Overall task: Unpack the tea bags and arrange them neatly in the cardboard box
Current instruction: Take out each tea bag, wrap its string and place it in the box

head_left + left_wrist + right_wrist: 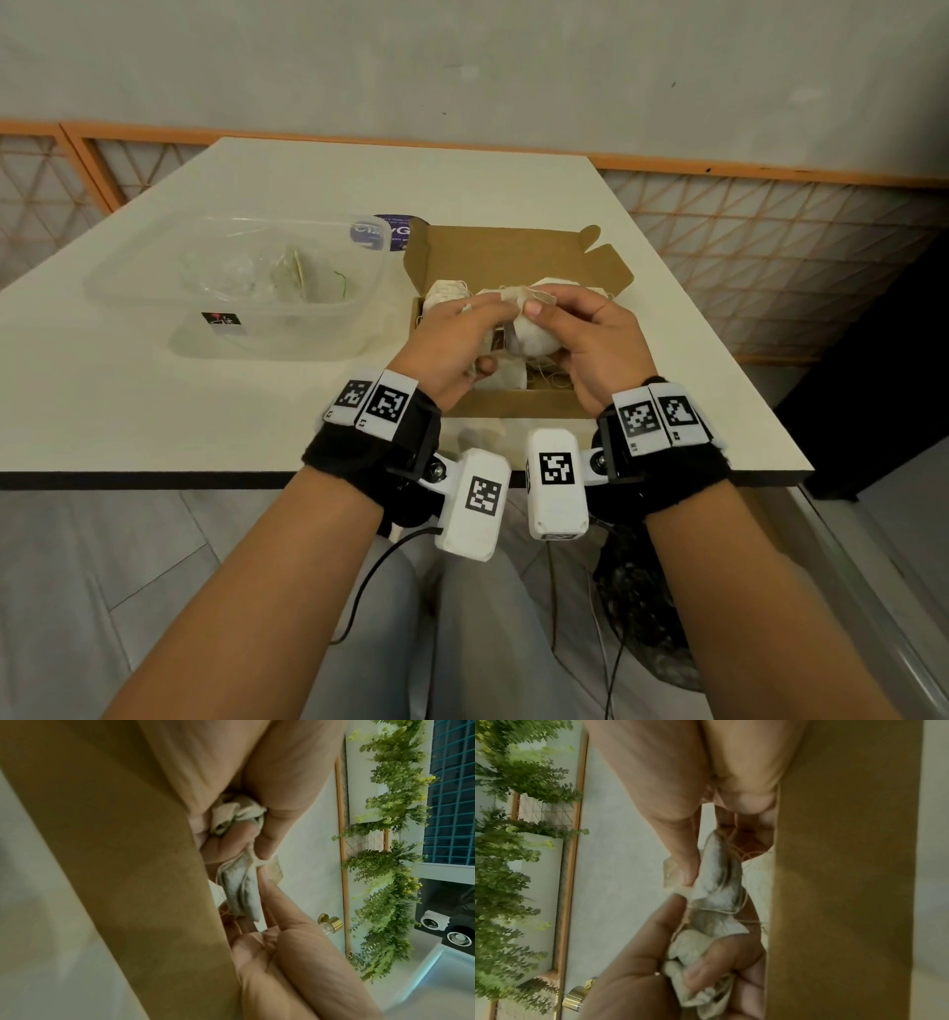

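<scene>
Together, both hands held tea bags above the open cardboard box (518, 257), which sat near the bench's (154, 411) front edge, toward its right side. The left hand (452, 344) had its fingers (272, 833) curled round a crumpled tea bag wrapper (239, 811). The right hand (590, 334) pinched a white tea bag (529, 336) between thumb and fingers (685, 870). More tea bags (449, 293) lay inside the box. A clear plastic tub (246, 288) stood just beside the box, toward the bench's left edge.
</scene>
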The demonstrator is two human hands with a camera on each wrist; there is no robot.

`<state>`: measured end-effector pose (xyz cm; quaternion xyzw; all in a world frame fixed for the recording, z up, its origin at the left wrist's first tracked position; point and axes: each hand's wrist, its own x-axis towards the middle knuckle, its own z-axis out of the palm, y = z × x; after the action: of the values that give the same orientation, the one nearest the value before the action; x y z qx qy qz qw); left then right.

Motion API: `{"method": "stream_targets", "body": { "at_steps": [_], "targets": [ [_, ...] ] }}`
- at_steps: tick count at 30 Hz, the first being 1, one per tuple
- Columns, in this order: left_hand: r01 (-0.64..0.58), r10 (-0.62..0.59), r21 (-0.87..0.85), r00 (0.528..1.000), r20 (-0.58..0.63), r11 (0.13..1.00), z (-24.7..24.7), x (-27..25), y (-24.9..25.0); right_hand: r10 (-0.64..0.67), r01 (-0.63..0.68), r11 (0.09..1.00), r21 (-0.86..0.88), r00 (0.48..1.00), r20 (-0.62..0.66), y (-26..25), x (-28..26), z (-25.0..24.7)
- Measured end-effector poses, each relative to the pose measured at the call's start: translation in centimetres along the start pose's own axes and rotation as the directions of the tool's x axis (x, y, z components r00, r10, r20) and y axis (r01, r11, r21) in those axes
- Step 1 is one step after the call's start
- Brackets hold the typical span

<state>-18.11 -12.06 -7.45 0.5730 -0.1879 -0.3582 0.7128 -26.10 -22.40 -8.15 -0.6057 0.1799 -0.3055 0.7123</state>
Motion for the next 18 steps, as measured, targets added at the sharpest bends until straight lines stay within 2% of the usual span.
{"method": "stream_targets", "body": {
  "at_steps": [5, 10, 11, 13, 18],
  "targets": [
    [-0.092, 0.082, 0.081, 0.99, 0.111, 0.993, -0.2, -0.2, -0.2, -0.005, 0.003, 0.999, -0.045, 0.999, -0.04, 0.1, 0.2, 0.1],
    [-0.123, 0.123, 0.051, 0.992, -0.002, 0.991, -0.1, 0.0, -0.5, 0.106, -0.107, 0.993, 0.047, 0.994, 0.018, -0.8, 0.1, 0.2],
    [-0.129, 0.13, 0.063, 0.991, -0.016, 0.99, -0.1, 0.0, -0.6, 0.111, -0.112, 0.994, 0.012, 0.993, 0.04, -1.0, 0.1, 0.1],
    [-0.132, 0.135, 0.078, 0.99, -0.036, 0.988, 0.0, -0.1, -0.6, 0.093, -0.082, 0.982, -0.168, 0.994, 0.062, -1.3, 0.2, 0.0],
    [-0.102, 0.103, 0.059, 0.994, -0.019, 0.993, 0.1, -0.2, -0.4, 0.111, -0.072, 0.877, -0.476, 0.992, 0.053, -3.6, 0.9, -1.6]
  ]
}}
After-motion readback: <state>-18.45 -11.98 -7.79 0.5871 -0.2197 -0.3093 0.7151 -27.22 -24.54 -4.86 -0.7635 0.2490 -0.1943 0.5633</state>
